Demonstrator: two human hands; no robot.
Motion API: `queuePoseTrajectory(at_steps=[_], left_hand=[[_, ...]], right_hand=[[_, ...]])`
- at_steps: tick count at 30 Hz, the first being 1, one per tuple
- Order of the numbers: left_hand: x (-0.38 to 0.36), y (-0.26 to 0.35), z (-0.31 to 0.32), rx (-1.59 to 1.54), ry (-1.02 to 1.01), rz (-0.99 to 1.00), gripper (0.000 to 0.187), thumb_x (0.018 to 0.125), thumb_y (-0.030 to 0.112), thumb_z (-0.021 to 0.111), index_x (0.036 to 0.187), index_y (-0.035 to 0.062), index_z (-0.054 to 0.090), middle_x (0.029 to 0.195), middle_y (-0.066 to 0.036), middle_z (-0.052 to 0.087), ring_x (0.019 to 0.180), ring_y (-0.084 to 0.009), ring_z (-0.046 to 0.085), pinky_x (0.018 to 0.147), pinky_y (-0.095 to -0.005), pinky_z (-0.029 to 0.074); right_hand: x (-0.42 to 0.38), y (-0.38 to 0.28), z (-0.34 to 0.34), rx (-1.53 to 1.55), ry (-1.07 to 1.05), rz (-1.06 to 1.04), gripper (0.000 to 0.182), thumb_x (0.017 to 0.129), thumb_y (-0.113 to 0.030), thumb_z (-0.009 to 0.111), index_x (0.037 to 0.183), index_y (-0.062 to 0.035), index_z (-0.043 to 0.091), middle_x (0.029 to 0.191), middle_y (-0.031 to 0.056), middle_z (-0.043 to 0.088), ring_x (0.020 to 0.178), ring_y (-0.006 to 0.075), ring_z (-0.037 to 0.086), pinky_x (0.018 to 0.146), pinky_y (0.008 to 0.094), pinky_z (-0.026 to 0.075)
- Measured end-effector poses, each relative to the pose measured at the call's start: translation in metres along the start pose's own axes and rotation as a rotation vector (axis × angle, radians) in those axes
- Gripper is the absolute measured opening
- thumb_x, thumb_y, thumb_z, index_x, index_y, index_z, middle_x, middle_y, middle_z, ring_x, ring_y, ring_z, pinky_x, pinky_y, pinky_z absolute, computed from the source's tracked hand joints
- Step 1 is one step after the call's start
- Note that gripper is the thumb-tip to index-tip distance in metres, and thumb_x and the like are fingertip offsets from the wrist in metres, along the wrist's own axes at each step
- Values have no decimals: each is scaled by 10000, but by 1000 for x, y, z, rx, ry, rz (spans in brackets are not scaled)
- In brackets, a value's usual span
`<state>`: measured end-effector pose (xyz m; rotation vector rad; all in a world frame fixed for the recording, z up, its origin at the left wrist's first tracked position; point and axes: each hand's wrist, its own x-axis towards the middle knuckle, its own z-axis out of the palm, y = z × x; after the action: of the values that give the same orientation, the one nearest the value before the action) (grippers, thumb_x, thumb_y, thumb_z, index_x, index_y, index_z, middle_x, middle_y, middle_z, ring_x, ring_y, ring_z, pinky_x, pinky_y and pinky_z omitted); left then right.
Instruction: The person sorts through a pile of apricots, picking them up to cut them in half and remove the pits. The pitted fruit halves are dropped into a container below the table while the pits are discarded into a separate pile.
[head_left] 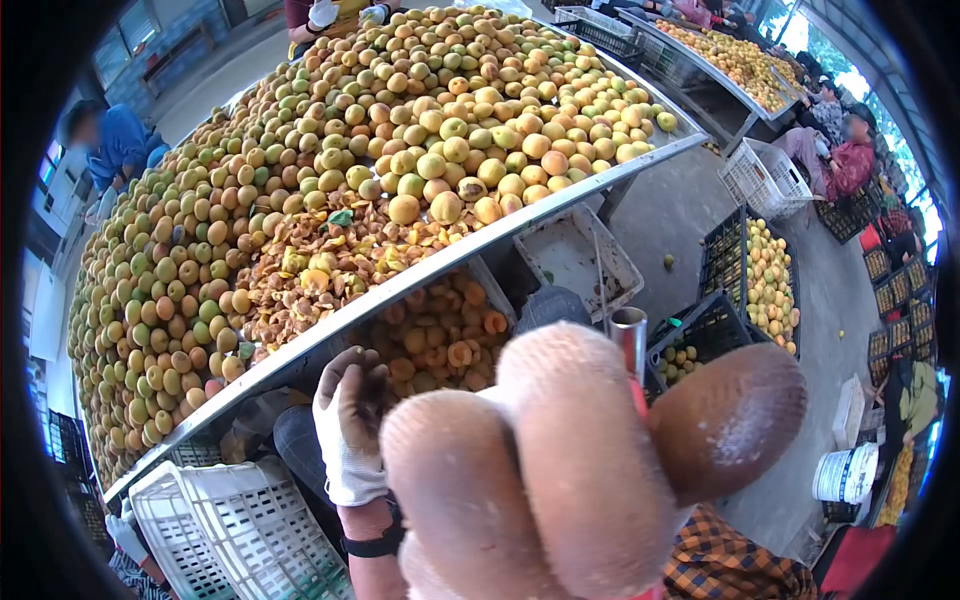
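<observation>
My right hand (580, 460), in a stained glove, is very close to the camera, its fingers wrapped round a tool with a metal tube end (628, 335) and a red part. Lower left of it is my left hand (352, 425) in a white glove with dark, stained fingertips. Its fingers are curled together at the left side of a crate of halved fruit (430, 335); what they hold, if anything, is hidden. Beyond both hands a metal-edged table (500, 232) bears a large heap of whole yellow-green fruit (330, 130) and a pile of torn fruit pieces (320, 265).
White baskets (240, 520) stand at lower left. A white tray (585, 260) lies under the table edge. Black crates with fruit (770, 280) and a white crate (765, 180) are on the right. People sit or stand at the far side, the left and the right.
</observation>
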<state>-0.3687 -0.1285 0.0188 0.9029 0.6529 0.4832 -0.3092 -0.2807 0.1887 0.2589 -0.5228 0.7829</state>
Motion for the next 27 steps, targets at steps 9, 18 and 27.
queuePoseTrajectory(at_steps=[9,18,27], left_hand=[[-6,3,11,-30,-6,-19,227,932,122,572,1136,22,587,1044,-99,647,887,-170,641,795,-264,528],[-3,4,13,86,10,0,230,933,129,568,1133,17,590,1042,-100,650,888,-166,640,788,-261,521],[56,46,10,383,-1,302,234,894,62,568,1112,-15,608,1011,-92,653,900,-139,602,831,-251,472]], right_hand=[[1,3,-2,7,0,4,501,959,-512,416,839,-29,478,724,81,458,426,140,507,370,297,424],[4,-7,-7,15,-20,-10,459,980,-475,411,844,-39,456,755,77,438,427,138,499,374,307,428],[-12,-77,-93,-256,350,149,500,970,-486,427,794,-25,509,658,78,448,501,186,451,519,344,413]])
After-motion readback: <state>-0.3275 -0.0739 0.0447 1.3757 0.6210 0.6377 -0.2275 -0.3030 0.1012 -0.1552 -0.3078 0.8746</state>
